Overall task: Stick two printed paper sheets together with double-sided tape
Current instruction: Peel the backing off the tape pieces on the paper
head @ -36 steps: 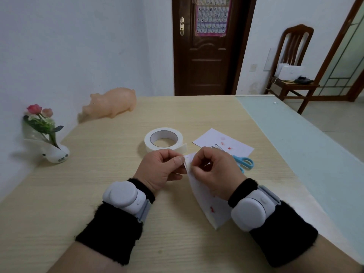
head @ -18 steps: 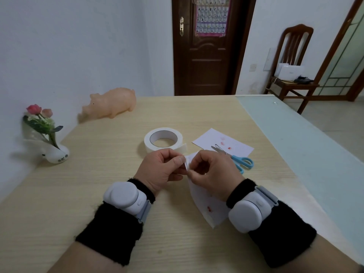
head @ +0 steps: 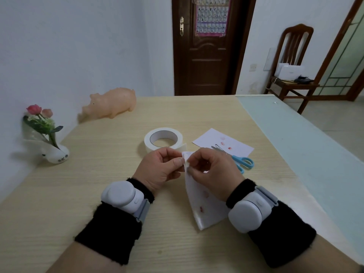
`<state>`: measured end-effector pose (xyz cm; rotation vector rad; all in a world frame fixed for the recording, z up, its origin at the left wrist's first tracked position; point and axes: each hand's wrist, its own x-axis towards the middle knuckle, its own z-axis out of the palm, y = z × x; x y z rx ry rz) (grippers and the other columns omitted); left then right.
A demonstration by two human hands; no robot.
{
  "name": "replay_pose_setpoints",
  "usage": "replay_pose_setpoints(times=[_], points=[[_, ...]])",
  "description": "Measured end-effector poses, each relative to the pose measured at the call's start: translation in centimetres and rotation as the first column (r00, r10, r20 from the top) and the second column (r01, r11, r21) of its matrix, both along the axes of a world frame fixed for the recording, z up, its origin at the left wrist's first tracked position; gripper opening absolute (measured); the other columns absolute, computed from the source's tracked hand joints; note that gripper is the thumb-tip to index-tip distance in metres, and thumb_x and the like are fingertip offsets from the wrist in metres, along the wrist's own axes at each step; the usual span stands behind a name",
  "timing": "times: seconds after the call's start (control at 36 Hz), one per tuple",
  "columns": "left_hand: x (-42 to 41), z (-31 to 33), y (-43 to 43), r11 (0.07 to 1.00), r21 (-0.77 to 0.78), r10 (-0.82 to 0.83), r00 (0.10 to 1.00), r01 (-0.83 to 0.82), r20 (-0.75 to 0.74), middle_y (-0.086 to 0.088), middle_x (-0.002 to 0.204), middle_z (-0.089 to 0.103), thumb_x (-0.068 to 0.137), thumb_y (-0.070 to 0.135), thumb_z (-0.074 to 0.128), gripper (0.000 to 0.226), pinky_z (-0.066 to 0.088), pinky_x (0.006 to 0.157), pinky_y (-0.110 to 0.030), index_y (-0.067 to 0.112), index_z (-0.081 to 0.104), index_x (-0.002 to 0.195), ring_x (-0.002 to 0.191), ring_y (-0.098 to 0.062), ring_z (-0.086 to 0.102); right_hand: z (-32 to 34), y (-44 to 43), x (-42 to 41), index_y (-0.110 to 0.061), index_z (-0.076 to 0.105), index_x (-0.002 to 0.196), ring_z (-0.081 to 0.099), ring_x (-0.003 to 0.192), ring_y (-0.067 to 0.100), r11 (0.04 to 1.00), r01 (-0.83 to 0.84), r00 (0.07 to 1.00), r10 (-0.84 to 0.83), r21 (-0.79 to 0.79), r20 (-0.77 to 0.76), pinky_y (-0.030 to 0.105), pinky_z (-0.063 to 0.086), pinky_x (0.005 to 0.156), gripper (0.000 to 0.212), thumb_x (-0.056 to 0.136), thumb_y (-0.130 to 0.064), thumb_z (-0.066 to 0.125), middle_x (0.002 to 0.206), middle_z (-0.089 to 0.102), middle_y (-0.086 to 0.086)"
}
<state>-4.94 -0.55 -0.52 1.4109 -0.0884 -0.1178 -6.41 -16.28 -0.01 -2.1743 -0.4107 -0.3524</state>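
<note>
Working over the table [head: 98, 184], you have one printed sheet [head: 204, 205] lifted at its top corner. Its lower end trails down toward your right wrist, close to the tabletop. The second sheet [head: 214, 138] lies flat further back, just right of the roll [head: 147, 141], and the scissors [head: 235, 157] rest across its near edge.

Your left hand [head: 157, 170] and right hand [head: 212, 174] meet at that raised corner. Both have curled fingers, and both pinch the paper between thumb and fingertips [head: 190, 170]. The bit between them is small and crumpled, so I cannot tell whether a tape backing has started to lift. My read is that you are picking at the backing of a tape strip there.

To do it well:
- Hold the left pinch firm, right beside the strip, so the paper does not bend or tear.
- Work a right nail under one corner of the backing only.
- Peel low and slowly along the strip, not up and away from it.
- Keep your fingertips off any bared adhesive.
- Move the scissors off the second sheet before you join the two.
</note>
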Motion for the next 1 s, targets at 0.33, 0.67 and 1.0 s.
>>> replay_pose_setpoints(times=[0.33,0.67,1.0], points=[[-0.07,-0.23,-0.03,0.996,0.012,-0.085,0.996,0.085,0.017,-0.004,0.067,0.066,0.077,-0.005,0.068,0.013,0.052,0.056,-0.022,0.006,0.064,0.081,0.061,-0.013,0.062,0.28,-0.13,-0.07,-0.033,0.063,0.067,0.058,0.070,-0.004,0.993,0.108,0.993,-0.105,-0.047,0.055,0.006,0.044,0.063,0.017,0.073,-0.021,0.074,0.062,0.058,-0.023],[0.05,-0.39,0.16,0.988,0.148,-0.049,0.994,0.033,0.102,0.001,0.064,0.064,0.078,-0.007,0.067,0.016,0.051,0.060,-0.023,0.009,0.063,0.077,0.062,-0.014,0.058,0.48,-0.28,0.04,-0.028,0.068,0.064,0.061,0.067,0.001,0.992,0.128,0.992,-0.128,-0.016,-0.001,0.010,0.047,0.062,0.015,0.073,-0.016,0.072,0.059,0.061,-0.020],[-0.21,-0.08,-0.04,0.971,0.239,-0.045,0.977,-0.006,0.208,0.004,0.065,0.066,0.077,-0.007,0.068,0.018,0.050,0.061,-0.017,0.010,0.063,0.073,0.063,-0.007,0.062,0.77,-0.09,-0.18,-0.025,0.070,0.067,0.061,0.063,0.004,0.990,0.126,0.992,-0.127,-0.055,-0.016,0.012,0.048,0.063,0.008,0.073,-0.021,0.074,0.059,0.060,-0.020]])
